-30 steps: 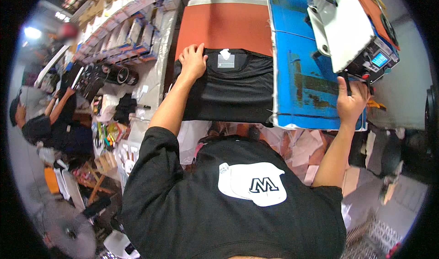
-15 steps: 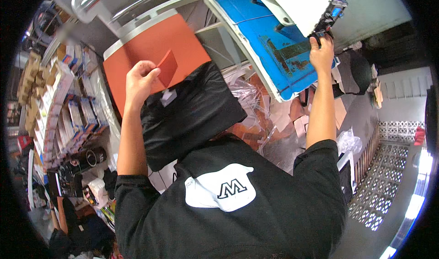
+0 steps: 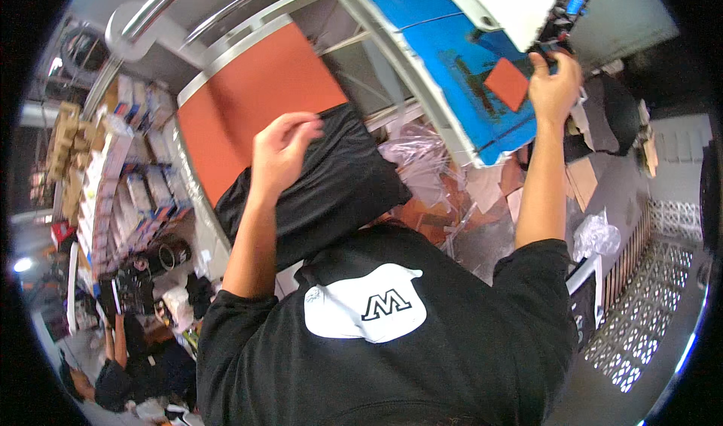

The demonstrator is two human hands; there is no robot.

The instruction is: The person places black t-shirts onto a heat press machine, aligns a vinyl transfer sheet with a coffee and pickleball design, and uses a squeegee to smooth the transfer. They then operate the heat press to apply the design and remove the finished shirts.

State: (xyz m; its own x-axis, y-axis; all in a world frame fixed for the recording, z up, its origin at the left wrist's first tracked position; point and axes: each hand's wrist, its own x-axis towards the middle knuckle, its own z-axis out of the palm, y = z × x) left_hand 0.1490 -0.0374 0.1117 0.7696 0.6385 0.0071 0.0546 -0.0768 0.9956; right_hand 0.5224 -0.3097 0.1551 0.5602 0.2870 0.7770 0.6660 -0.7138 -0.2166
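Note:
My left hand [image 3: 282,159] hangs over the black cloth [image 3: 331,178], fingers stretched out and nothing in them. The cloth, which looks like a garment, is draped over the near part of an orange-red padded platen [image 3: 263,87]. My right hand [image 3: 555,87] is closed on a dark handle below the control box [image 3: 570,8] of a white machine head [image 3: 520,1], probably a heat press. Most of the handle is hidden by the fingers. A thin red-orange square pad [image 3: 506,84] lies on the blue tabletop [image 3: 433,38], just left of my right hand.
Clear plastic scraps and cardboard pieces [image 3: 482,189] litter the floor between the platen and the table. Shelves of stacked boxes [image 3: 124,178] stand at left. Metal rails [image 3: 162,6] run behind the platen. Another person [image 3: 143,366] is at the lower left.
The red-orange pad has left my left hand and now lies on the blue tabletop. My left hand has shifted right, over the cloth. My right hand stays on the handle.

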